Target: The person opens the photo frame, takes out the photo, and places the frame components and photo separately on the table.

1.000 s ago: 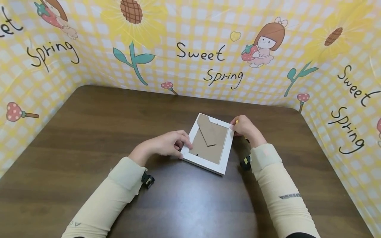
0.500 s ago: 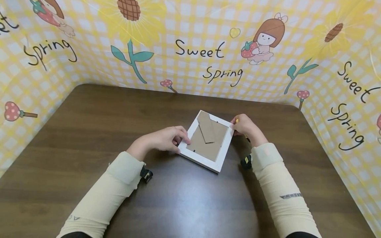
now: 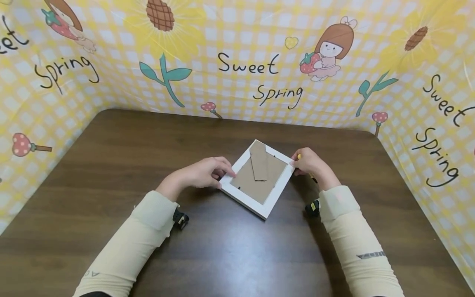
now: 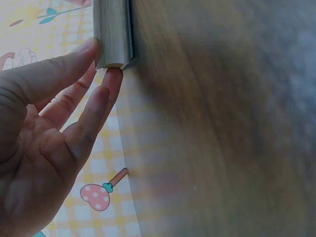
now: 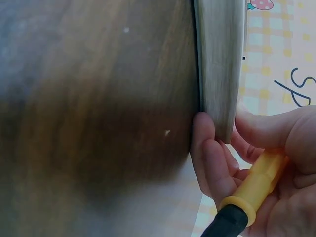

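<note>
A white picture frame (image 3: 280, 184) lies back side up in the head view, turned so one corner faces the person. Its brown cardboard backing carries a folded stand flap (image 3: 259, 165). At the left corner, my left hand (image 3: 208, 171) pinches the frame between thumb and fingers. My right hand (image 3: 309, 161) pinches the right corner. Tucked in that same palm is a tool with a yellow and black handle (image 5: 259, 182); its working end is hidden. Both wrist views show the frame's side edge (image 4: 112, 34) between thumb and fingertips.
The dark wooden table (image 3: 148, 140) extends around the frame on all sides. Yellow checked cloth (image 3: 245, 37) with printed flowers and lettering stands along its back and sides. Each wrist wears a small black camera (image 3: 181, 218).
The picture frame has turned clockwise, its near corner swinging left and its far corner right. Left hand has shifted slightly left and away, right hand slightly right and nearer. Both keep their grip.
</note>
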`<state>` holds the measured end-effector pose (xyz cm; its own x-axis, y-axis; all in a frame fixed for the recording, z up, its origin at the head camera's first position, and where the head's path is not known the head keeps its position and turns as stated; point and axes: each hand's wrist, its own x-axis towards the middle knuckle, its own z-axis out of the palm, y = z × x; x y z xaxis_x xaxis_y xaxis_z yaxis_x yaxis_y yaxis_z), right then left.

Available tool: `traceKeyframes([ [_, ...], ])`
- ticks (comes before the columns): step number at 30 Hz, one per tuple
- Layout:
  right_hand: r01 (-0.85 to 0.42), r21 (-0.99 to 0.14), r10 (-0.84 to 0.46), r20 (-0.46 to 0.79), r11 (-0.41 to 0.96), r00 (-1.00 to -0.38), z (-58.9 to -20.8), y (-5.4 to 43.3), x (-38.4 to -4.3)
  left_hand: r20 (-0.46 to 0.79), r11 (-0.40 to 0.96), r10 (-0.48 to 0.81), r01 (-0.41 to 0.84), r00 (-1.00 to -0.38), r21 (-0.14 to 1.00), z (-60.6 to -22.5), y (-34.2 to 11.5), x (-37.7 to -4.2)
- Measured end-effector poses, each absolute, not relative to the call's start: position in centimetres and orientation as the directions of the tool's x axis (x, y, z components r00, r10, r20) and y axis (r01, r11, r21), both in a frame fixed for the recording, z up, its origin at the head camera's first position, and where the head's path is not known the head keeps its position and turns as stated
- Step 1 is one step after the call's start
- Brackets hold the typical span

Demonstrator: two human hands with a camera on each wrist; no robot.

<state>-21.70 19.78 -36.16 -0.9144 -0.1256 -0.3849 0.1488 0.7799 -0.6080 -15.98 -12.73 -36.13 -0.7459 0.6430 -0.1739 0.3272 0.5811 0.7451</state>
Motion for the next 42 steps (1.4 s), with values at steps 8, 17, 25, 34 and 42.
traceKeyframes([
  [8, 0.134, -0.613, -0.128, -0.365, 0.778, -0.922, -35.6, 19.5, -21.6, -0.174, 0.656, 0.53, 0.271, -0.83, 0.705, -35.9, -13.6, -15.8],
  [17, 0.149, -0.626, -0.15, -0.399, 0.765, -0.905, -36.2, 19.5, -21.0, -0.249, 0.731, 0.352, 0.098, -0.902, 0.675, -35.8, -14.2, -15.7],
  [25, 0.147, -0.595, -0.158, -0.43, 0.79, -0.889, -36.1, 20.1, -19.2, -0.312, 0.565, 0.229, -0.135, -0.922, 0.814, -36.1, -14.2, -16.3],
  [34, 0.086, -0.566, -0.194, -0.416, 0.82, -0.888, -34.9, 20.5, -18.5, -0.372, 0.431, 0.16, -0.274, -0.914, 0.86, -36.7, -14.1, -16.1],
  [42, 0.061, -0.526, -0.154, -0.355, 0.849, -0.922, -33.4, 19.7, -20.4, -0.497, 0.144, 0.118, -0.48, -0.86, 0.865, -37.2, -14.1, -13.8],
])
